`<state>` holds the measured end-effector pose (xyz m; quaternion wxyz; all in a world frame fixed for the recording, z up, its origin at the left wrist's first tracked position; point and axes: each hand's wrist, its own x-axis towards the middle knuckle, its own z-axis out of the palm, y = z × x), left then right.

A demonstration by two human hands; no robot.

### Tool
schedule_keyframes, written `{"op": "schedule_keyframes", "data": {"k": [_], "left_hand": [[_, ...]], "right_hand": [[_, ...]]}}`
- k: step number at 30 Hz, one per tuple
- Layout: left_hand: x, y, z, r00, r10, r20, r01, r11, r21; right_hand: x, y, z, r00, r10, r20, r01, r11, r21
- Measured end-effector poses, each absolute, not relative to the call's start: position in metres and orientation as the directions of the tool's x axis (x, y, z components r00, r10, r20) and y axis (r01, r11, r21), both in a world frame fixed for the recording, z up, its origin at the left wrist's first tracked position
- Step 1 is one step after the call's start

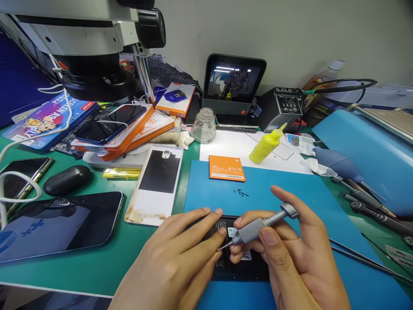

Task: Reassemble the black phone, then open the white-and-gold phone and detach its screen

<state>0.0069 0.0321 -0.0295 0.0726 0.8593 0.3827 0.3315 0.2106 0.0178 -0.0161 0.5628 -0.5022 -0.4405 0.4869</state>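
Black phone [247, 271] lies beneath left hand [177, 254], whose hold is unclear; right hand [297, 254] grips screwdriver [253, 231].

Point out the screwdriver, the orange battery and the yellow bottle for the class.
Screwdriver [251, 230]: head view, on its knurled handle.
Orange battery [226, 167]: head view, on its upward face.
Yellow bottle [263, 148]: head view, on its body.

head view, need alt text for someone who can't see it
The right hand holds a grey screwdriver, its tip angled toward a dark device partly covered by the left hand. Beyond them on a blue mat lie tiny dark pieces and an orange battery.
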Motion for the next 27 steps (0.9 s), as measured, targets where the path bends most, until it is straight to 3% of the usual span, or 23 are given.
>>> {"op": "schedule_keyframes", "data": {"k": [6,9,11,14,17,20,27], "left_hand": [[0.006,0.032,-0.031,0.475,0.696,0.538,0.618,-0.699,0.359],[0.006,0.033,-0.03,0.466,0.689,0.556,0.628,-0.7,0.341],[0.007,0.034,-0.031,0.47,0.678,0.565,0.622,-0.709,0.333],[0.008,0.031,-0.034,0.445,0.701,0.558,0.649,-0.681,0.338],[0.007,0.029,-0.041,0.387,0.76,0.522,0.687,-0.615,0.386],[0.0,0.029,-0.048,0.445,0.754,0.484,0.68,-0.636,0.365],[-0.008,0.034,-0.058,0.496,0.709,0.501,0.683,-0.675,0.28]], "right_hand": [[0.215,0.019,-0.02,0.168,0.986,-0.023,-0.121,-0.002,-0.993],[0.214,0.021,-0.014,0.27,0.963,-0.008,-0.127,0.027,-0.992],[0.209,0.023,-0.005,0.419,0.904,0.083,-0.05,0.114,-0.992],[0.198,0.027,0.007,0.562,0.771,0.299,0.203,0.222,-0.954],[0.195,0.031,0.006,0.42,0.807,0.415,0.37,0.265,-0.89],[0.202,0.034,-0.007,0.263,0.864,0.429,0.432,0.292,-0.853],[0.209,0.037,-0.021,0.219,0.869,0.444,0.472,0.304,-0.828]]}}
